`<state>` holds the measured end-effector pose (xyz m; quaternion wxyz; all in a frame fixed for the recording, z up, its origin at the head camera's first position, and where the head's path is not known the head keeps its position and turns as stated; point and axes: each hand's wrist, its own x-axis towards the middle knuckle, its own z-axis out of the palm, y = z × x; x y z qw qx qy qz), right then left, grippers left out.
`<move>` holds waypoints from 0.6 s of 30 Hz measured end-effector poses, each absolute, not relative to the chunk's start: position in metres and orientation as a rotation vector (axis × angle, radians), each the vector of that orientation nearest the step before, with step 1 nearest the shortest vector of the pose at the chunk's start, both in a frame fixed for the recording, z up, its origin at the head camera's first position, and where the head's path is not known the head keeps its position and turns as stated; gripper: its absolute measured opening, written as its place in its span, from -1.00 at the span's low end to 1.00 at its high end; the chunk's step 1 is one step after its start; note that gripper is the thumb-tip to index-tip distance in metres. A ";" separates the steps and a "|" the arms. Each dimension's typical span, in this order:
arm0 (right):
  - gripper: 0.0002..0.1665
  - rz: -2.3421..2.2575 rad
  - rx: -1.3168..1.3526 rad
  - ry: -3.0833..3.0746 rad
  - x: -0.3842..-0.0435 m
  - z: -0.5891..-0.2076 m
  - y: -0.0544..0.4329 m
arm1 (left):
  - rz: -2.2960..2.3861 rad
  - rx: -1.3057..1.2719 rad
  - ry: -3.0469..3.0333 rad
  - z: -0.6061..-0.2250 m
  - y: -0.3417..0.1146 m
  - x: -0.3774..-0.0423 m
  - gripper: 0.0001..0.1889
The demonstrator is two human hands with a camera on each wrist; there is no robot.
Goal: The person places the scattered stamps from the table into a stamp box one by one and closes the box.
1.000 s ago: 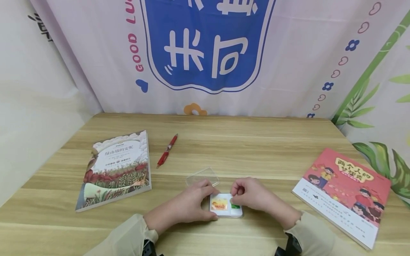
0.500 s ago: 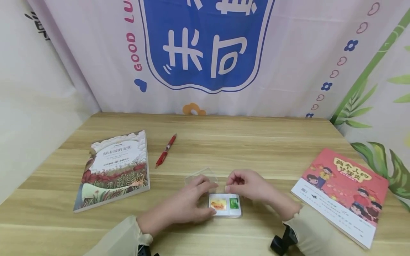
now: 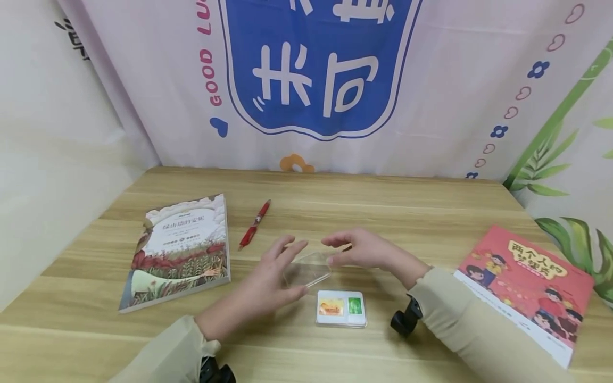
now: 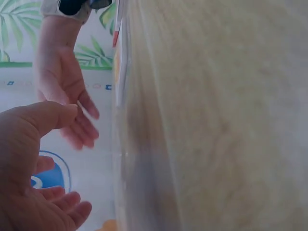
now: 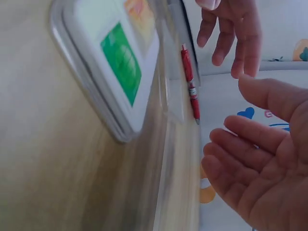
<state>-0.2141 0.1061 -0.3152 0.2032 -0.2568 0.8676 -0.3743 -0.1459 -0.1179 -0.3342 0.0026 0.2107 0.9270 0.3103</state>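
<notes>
Fingers (image 3: pixel 293 252) loosely spread on left hand (image 3: pixel 268 277) and right hand (image 3: pixel 362 249), thumbs held apart. Clear rectangular plastic cover (image 3: pixel 307 270) lies on light wood-grain table (image 3: pixel 392 205) between both sets of fingertips; can't tell if they touch it. Flat white rectangular case with orange and green pictures (image 3: pixel 341 308) sits just nearer the wearer, right of cover. Outward: slim red pen (image 3: pixel 254 225), illustrated garden-cover paperback (image 3: pixel 179 250) far left, red-and-white paperback (image 3: pixel 527 287) far right.

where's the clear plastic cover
In the head view, the clear plastic cover is between the left hand and right hand, beyond and left of the white case.
</notes>
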 end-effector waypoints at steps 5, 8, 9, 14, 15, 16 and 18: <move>-0.30 -0.869 -0.855 2.398 -0.223 -0.319 0.098 | 0.936 0.646 2.873 -0.339 -0.118 -0.150 -0.13; -0.25 -0.779 -0.913 2.391 -0.226 -0.324 0.093 | 0.916 0.630 2.862 -0.342 -0.118 -0.152 -0.14; -0.24 -0.757 -0.924 2.387 -0.227 -0.325 0.091 | 0.911 0.621 2.859 -0.343 -0.118 -0.152 -0.15; -0.23 -0.671 -0.973 2.406 -0.230 -0.331 0.085 | 0.897 0.557 2.852 -0.347 -0.119 -0.155 -0.18; -0.23 -0.659 -0.978 2.414 -0.230 -0.332 0.085 | 0.893 0.549 2.853 -0.348 -0.119 -0.156 -0.19; -0.24 -0.647 -0.987 2.422 -0.230 -0.333 0.084 | 0.889 0.539 2.855 -0.349 -0.120 -0.156 -0.20; -0.25 -0.630 -1.017 2.435 -0.230 -0.333 0.083 | 0.878 0.527 2.859 -0.350 -0.120 -0.157 -0.22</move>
